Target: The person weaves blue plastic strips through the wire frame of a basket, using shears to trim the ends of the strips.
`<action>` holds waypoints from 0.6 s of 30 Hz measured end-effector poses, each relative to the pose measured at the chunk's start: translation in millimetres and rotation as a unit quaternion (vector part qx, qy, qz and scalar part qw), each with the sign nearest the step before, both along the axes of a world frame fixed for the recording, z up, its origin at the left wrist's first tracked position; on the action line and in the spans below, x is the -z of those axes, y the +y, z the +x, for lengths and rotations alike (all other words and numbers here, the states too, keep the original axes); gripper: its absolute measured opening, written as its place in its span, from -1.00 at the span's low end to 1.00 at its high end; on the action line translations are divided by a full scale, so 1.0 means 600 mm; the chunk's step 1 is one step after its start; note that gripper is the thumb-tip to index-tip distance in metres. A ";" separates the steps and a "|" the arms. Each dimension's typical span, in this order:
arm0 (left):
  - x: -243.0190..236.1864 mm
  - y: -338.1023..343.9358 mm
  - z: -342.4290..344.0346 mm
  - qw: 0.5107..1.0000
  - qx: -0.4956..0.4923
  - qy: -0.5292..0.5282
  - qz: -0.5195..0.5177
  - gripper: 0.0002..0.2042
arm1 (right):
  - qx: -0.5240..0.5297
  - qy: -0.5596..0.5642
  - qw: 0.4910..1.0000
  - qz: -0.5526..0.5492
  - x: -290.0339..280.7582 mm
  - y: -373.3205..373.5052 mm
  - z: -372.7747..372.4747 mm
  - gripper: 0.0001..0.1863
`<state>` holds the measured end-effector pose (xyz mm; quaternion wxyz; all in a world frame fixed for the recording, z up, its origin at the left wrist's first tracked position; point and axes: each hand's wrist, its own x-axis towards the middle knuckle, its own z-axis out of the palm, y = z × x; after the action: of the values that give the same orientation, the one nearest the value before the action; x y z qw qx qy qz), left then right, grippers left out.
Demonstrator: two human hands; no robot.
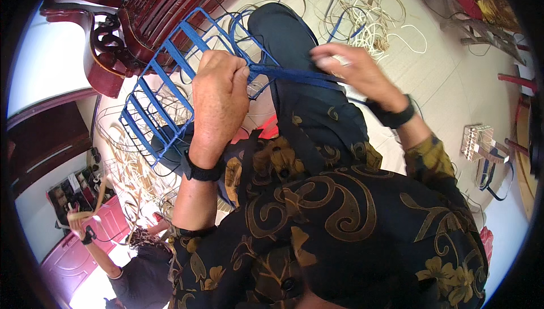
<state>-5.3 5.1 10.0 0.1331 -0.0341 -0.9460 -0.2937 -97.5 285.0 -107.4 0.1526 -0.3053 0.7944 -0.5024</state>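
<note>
A blue open-work frame with wide flat slats and thin bars lies tilted over my lap, to the left. My left hand is closed at its right side, pinching a flat blue strip. From those fingers the strip stretches right, across my dark trouser leg, to my right hand. That hand is smeared by motion, and whether its fingers grip the strip cannot be made out. Something white shows on one of its fingers. Dark bands circle both wrists.
A tangle of pale strands lies on the tiled floor ahead, with more strands at left. A carved dark-red wooden bench stands far left. Another person holds pale strips at lower left. A small woven piece lies at right.
</note>
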 end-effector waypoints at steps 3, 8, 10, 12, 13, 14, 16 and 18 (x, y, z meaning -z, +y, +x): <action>0.000 -0.004 0.003 1.000 -0.009 0.001 -0.004 -0.96 | -0.093 -0.029 0.994 0.042 -0.060 -0.094 0.021 -0.77; 0.007 -0.004 0.007 1.000 0.000 0.016 0.002 -0.95 | 0.019 -0.209 0.978 0.014 -0.086 -0.010 0.017 -0.72; 0.010 -0.001 0.008 1.000 0.006 0.028 -0.001 -0.95 | 0.040 -0.196 0.979 0.043 -0.082 0.055 0.020 -0.73; 0.013 0.001 0.005 0.999 0.012 0.045 0.000 -0.95 | 0.043 -0.160 0.984 0.059 -0.076 0.123 0.028 -0.73; 0.013 0.002 0.004 0.999 0.012 0.051 0.005 -0.95 | 0.049 -0.148 0.984 0.081 -0.067 0.151 0.033 -0.74; 0.014 0.001 0.002 0.998 0.011 0.057 0.011 -0.94 | 0.051 -0.155 0.975 0.149 -0.061 0.182 0.039 -0.74; 0.013 -0.002 0.001 0.999 0.012 0.048 0.013 -0.91 | 0.006 -0.150 0.960 0.235 -0.048 0.233 0.056 -0.74; 0.012 -0.004 0.001 0.999 0.013 0.048 0.011 -0.93 | -0.065 -0.068 0.931 0.352 -0.040 0.263 0.073 -0.78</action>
<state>-4.7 2.8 2.9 0.1754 -0.0587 -0.9346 -0.3039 -53.5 442.6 -83.3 0.3364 -0.2482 0.8864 -0.1989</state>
